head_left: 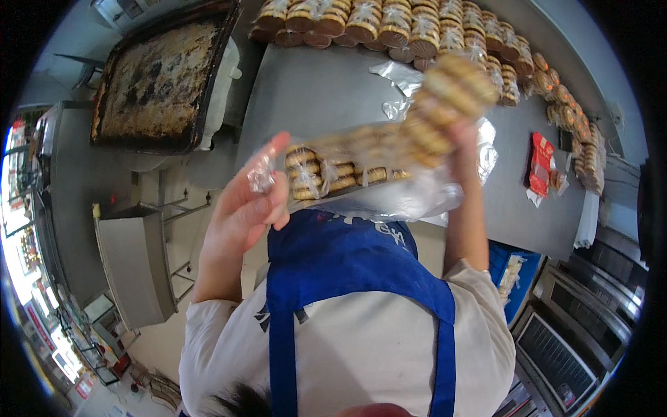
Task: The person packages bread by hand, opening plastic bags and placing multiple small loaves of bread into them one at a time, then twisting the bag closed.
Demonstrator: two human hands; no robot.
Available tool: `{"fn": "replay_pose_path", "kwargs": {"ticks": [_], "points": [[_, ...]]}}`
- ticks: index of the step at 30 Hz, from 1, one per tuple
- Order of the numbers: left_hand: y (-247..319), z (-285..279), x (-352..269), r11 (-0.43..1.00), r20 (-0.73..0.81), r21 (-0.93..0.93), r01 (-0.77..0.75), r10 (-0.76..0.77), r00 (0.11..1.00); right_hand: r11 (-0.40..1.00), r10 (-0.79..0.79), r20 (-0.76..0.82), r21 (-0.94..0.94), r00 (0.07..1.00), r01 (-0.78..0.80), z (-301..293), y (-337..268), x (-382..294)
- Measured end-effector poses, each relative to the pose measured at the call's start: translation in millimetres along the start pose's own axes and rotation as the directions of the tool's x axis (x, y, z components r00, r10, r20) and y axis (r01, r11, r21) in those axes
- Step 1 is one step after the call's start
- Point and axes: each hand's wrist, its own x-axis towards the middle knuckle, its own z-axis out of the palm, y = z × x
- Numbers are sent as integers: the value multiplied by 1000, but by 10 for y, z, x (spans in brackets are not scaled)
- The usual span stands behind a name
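Note:
A large clear plastic bag (411, 195) lies at the near edge of the steel table, holding rows of small bagged stacks of round pastries (305, 172). My left hand (260, 195) is at the bag's left end, fingers spread, with crumpled clear film around the fingertips; whether it pinches the film is unclear. My right hand (464, 135), blurred by motion, grips bagged stacks of round pastries (443, 99) above the bag's right part. Its fingers are mostly hidden behind the stacks.
Many bagged pastry stacks (365, 21) line the steel table's (312, 88) far side. Loose clear film (398, 78) and a red packet (541, 164) lie on the table. A scorched baking tray (156, 88) stands at left. Below the table at right is a blue crate (526, 281).

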Motion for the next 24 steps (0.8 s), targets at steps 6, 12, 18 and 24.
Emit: {"fn": "replay_pose_path", "kwargs": {"ticks": [6, 12, 18, 24], "points": [[-21, -293, 183, 969, 199, -245, 15, 35, 979, 754, 53, 371, -623, 927, 207, 1087, 895, -367], [-191, -501, 284, 999, 142, 35, -35, 30, 989, 579, 461, 163, -801, 872, -157, 1128, 1928, -163], [-1349, -1290, 827, 52, 300, 933, -357, 436, 848, 423, 324, 314, -892, 892, 161, 1151, 1944, -347], [-1232, -1072, 804, -3, 189, 980, -200, 331, 924, -396, 368, 215, -844, 905, 362, -20, 1126, -372]]}}
